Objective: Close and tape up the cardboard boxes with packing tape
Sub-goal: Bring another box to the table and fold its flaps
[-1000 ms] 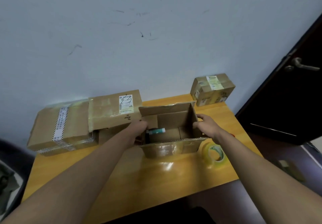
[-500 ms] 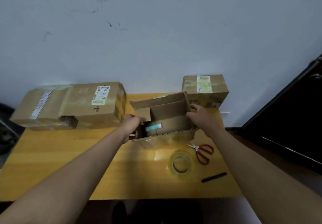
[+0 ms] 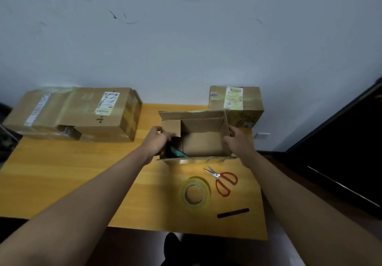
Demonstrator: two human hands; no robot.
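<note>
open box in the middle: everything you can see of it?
The open box is plain brown corrugated cardboard, standing upright on the yellow table, top open. The far flap stands up, the left side flap is partly folded in, and the near flap hangs outward showing its fluted edge. Inside lies a teal item, mostly hidden. The left hand grips the left flap; the right hand holds the right wall. A taped box sits close behind its right corner.

Wooden table (image 3: 82, 183) with boxes (image 3: 78, 114), tape roll (image 3: 196, 193), scissors (image 3: 224, 180), black stick (image 3: 233, 213).
</note>
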